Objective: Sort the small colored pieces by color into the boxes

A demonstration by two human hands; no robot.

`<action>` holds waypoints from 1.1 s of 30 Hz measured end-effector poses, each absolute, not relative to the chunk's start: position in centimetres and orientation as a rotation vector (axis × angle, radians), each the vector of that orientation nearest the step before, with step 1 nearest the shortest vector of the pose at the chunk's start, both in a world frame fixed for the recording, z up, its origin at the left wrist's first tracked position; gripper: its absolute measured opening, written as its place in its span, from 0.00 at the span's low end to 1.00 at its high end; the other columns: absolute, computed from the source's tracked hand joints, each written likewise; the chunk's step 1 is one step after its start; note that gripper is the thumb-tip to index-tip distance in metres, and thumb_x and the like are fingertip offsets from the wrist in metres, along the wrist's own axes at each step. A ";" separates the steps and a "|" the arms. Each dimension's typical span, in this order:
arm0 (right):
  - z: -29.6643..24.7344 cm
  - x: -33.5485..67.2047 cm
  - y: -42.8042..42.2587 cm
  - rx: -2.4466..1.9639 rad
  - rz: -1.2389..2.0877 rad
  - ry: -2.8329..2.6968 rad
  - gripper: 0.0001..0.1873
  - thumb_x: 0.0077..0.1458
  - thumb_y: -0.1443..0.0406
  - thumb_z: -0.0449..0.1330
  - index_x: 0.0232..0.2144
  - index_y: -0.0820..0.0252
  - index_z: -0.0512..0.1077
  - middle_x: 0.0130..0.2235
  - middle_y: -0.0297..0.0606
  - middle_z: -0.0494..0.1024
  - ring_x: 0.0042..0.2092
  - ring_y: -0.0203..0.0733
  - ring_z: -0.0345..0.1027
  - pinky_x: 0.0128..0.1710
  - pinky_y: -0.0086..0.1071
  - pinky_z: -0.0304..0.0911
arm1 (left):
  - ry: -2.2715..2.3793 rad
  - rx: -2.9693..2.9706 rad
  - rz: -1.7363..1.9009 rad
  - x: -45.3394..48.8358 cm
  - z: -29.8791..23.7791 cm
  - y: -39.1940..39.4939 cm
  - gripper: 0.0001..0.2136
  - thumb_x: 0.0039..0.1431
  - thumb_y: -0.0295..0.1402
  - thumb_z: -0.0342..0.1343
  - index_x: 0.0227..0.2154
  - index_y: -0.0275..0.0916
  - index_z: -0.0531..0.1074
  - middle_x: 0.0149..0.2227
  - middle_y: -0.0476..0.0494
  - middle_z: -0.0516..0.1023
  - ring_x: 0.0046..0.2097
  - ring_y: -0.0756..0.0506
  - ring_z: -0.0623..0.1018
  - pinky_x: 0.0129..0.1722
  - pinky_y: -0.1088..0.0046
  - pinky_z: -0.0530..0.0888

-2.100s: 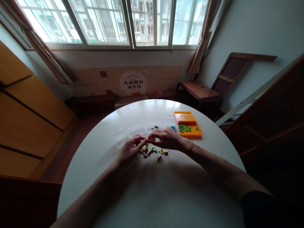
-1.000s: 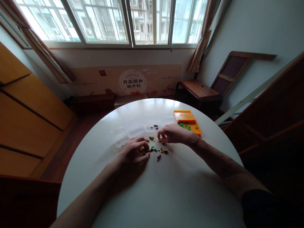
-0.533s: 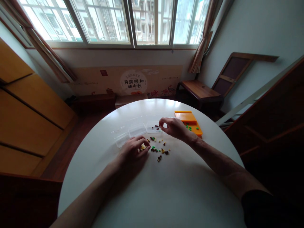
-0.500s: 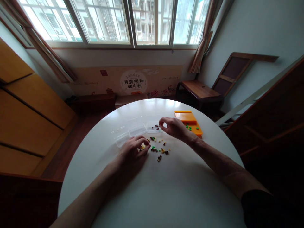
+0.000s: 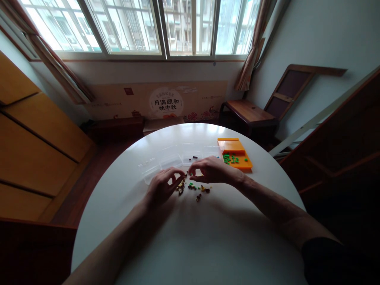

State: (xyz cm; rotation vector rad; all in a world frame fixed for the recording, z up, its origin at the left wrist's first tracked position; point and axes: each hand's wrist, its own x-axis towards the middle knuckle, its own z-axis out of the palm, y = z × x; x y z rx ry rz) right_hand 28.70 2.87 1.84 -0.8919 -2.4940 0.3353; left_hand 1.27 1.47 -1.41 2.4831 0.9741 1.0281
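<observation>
My left hand [image 5: 164, 185] is over the left side of the table's small loose pieces, thumb and forefinger pinched on a small dark brown toy brick [image 5: 185, 175]. My right hand [image 5: 209, 169] faces it, with its curled thumb and forefinger slightly apart, close to that brick. Below both hands lie loose brown, yellow and green bricks [image 5: 192, 185]. Just beyond them stands a clear plastic box [image 5: 172, 160] with compartments. A few brown bricks [image 5: 195, 157] sit in one compartment; my right hand partly covers the box.
An orange tray [image 5: 248, 166] holding several green bricks [image 5: 228, 158] is at the right, behind my right wrist. Everything rests on a round white table [image 5: 190, 237]. A wooden chair [image 5: 252, 111] stands beyond the table, below the window.
My right hand has come back from the clear box towards my left fingertips. My left hand has shifted slightly, and brown and yellow bricks under it now show.
</observation>
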 end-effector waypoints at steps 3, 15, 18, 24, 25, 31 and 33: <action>1.8 28.4 2.7 -0.902 0.322 -2.469 0.07 0.68 0.57 0.69 0.43 0.52 0.83 0.41 0.33 0.88 0.36 0.37 0.78 0.34 0.29 0.57 | 0.962 2.491 1.061 1.4 -1.3 1.3 0.02 0.73 0.34 0.64 0.43 0.43 0.80 0.37 0.50 0.85 0.34 0.48 0.81 0.39 0.71 0.75; 0.5 29.2 4.1 -1.134 0.230 -2.258 0.08 0.70 0.62 0.66 0.47 0.51 0.85 0.37 0.32 0.88 0.35 0.37 0.79 0.37 0.29 0.62 | 0.970 2.487 1.066 1.7 -0.6 0.8 0.03 0.72 0.33 0.63 0.40 0.42 0.80 0.38 0.48 0.83 0.32 0.49 0.78 0.38 0.71 0.74; -0.1 29.8 4.9 -1.307 0.161 -2.163 0.11 0.70 0.61 0.65 0.49 0.51 0.86 0.38 0.35 0.89 0.37 0.40 0.81 0.38 0.31 0.63 | 0.956 2.541 0.970 1.6 -0.5 0.6 0.04 0.70 0.34 0.63 0.38 0.42 0.81 0.39 0.46 0.83 0.34 0.48 0.79 0.41 0.68 0.75; -0.2 30.2 5.1 -1.323 0.174 -2.223 0.11 0.71 0.61 0.63 0.50 0.51 0.85 0.36 0.34 0.88 0.35 0.39 0.80 0.36 0.31 0.61 | 0.938 2.569 0.794 1.5 -1.0 0.7 0.04 0.68 0.33 0.63 0.41 0.45 0.83 0.43 0.45 0.84 0.42 0.44 0.82 0.45 0.66 0.77; -0.1 30.0 4.9 -1.302 0.182 -2.259 0.10 0.71 0.62 0.64 0.48 0.51 0.86 0.36 0.33 0.88 0.35 0.39 0.79 0.36 0.31 0.60 | 0.946 2.568 0.781 1.5 -1.0 0.7 0.04 0.68 0.33 0.62 0.41 0.45 0.83 0.43 0.45 0.84 0.42 0.44 0.82 0.45 0.66 0.77; -0.1 28.3 3.6 -1.287 0.199 -2.442 0.11 0.69 0.59 0.66 0.50 0.50 0.85 0.34 0.33 0.87 0.35 0.40 0.79 0.34 0.31 0.57 | 1.032 2.581 0.755 1.2 -0.6 0.8 0.04 0.69 0.35 0.62 0.42 0.44 0.81 0.44 0.45 0.83 0.41 0.44 0.81 0.43 0.66 0.75; -0.3 27.9 3.3 -1.296 0.171 -2.474 0.14 0.71 0.56 0.65 0.54 0.49 0.84 0.34 0.35 0.87 0.35 0.42 0.80 0.33 0.32 0.55 | 1.077 2.589 0.760 1.3 -0.6 0.8 0.05 0.69 0.35 0.62 0.44 0.44 0.81 0.43 0.45 0.83 0.40 0.43 0.80 0.42 0.66 0.75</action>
